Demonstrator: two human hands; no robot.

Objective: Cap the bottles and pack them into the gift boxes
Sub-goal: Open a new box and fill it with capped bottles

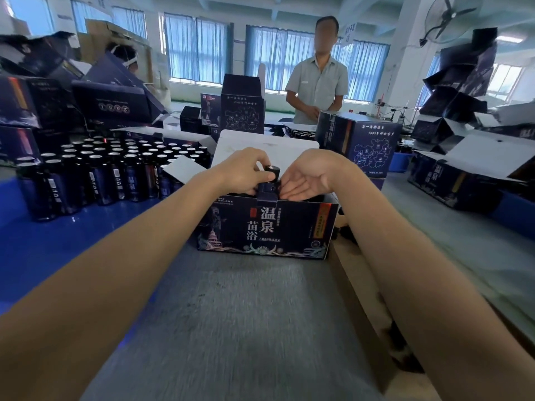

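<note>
Blue table (31, 241), grey mat (231, 314), gift box (266, 227), standing bottles (101, 175)

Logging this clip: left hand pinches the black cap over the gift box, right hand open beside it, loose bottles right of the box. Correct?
No: the head view shows the loose bottles left of the gift box. The left hand on the black cap and the open right hand are as stated.

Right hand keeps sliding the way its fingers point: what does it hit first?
Probably the black bottle in the open gift box, gripped at its cap by the left hand; the right hand looks nearly against it.
</note>
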